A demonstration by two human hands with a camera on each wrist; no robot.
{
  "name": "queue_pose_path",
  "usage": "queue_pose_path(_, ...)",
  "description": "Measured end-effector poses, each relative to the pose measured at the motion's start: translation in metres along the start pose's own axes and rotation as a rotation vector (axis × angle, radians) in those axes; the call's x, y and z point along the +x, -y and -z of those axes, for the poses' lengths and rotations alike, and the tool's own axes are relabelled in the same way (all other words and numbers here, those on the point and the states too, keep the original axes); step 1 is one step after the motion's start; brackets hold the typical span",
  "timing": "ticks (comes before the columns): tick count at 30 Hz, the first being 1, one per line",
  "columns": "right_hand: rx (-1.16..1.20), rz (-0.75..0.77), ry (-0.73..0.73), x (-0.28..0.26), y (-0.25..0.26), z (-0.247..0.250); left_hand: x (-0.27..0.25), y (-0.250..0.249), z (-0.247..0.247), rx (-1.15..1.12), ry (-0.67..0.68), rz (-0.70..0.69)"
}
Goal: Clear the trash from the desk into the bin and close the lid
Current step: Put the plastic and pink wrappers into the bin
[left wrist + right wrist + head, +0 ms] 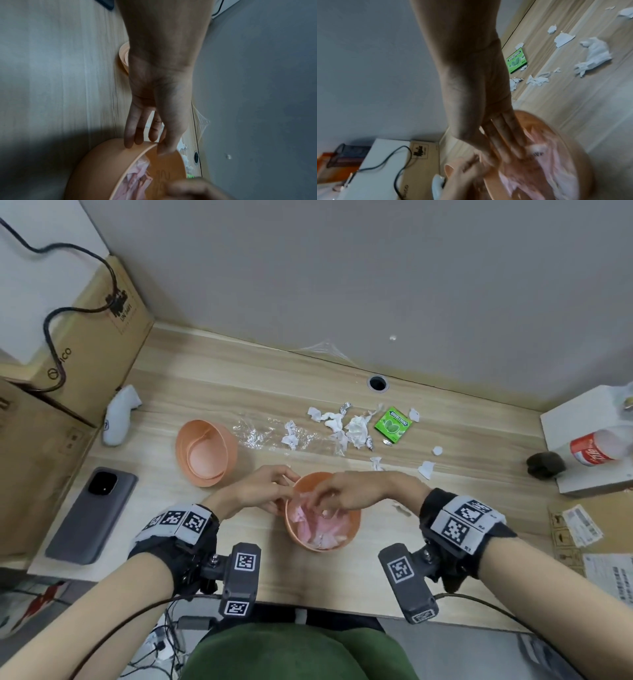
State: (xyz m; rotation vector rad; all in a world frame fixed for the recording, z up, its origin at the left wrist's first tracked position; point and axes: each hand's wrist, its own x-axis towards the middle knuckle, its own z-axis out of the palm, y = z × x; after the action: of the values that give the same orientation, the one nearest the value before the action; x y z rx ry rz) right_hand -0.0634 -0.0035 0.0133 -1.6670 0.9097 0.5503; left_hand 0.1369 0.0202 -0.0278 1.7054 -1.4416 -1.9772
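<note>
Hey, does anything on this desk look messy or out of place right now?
Yes. Torn paper scraps and crinkled clear plastic lie strewn across the desk, and the bin's lid sits off, beside the bin.

Soft even light, blurred wrist views

My left hand point(154, 108) pinches orange bin point(96, 169) rim, thumb inside, fingers point(129, 135) outside; pink liner point(137, 180) within; counter point(60, 81) beneath.
</note>
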Motion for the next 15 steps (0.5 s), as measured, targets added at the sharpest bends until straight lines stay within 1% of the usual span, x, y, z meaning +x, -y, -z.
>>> queue_pose_path(1,0.138,0.048,-0.037,-0.004,0.002,0.007,-0.003,0.002,0.004,0.003,-0.001,0.000)
queue_pose_path(3,0.277,0.103,-0.118,-0.007,0.001,0.020,-0.008,0.008,0.013,-0.005,-0.003,0.003)
queue_pose_path(5,0.290,0.090,-0.253,0.001,-0.006,0.032,-0.015,0.014,0.022,-0.019,-0.016,0.004)
queue_pose_path(6,0.256,0.069,-0.335,0.009,-0.012,0.037,-0.018,0.018,0.026,-0.030,-0.025,0.005)
queue_pose_path(8,0.091,0.037,-0.482,0.030,-0.024,0.044,-0.024,0.024,0.033,-0.051,-0.037,0.010)
queue_pose_path(9,-0.015,0.038,-0.525,0.041,-0.028,0.047,-0.027,0.028,0.035,-0.060,-0.044,0.011)
queue_pose_path(11,-0.182,0.061,-0.531,0.061,-0.033,0.051,-0.033,0.034,0.040,-0.084,-0.061,0.013)
queue_pose_path(13,-0.303,0.076,-0.488,0.079,-0.035,0.056,-0.037,0.039,0.043,-0.112,-0.080,0.021)
queue_pose_path(15,-0.521,0.104,-0.446,0.097,-0.039,0.061,-0.040,0.043,0.046,-0.132,-0.092,0.024)
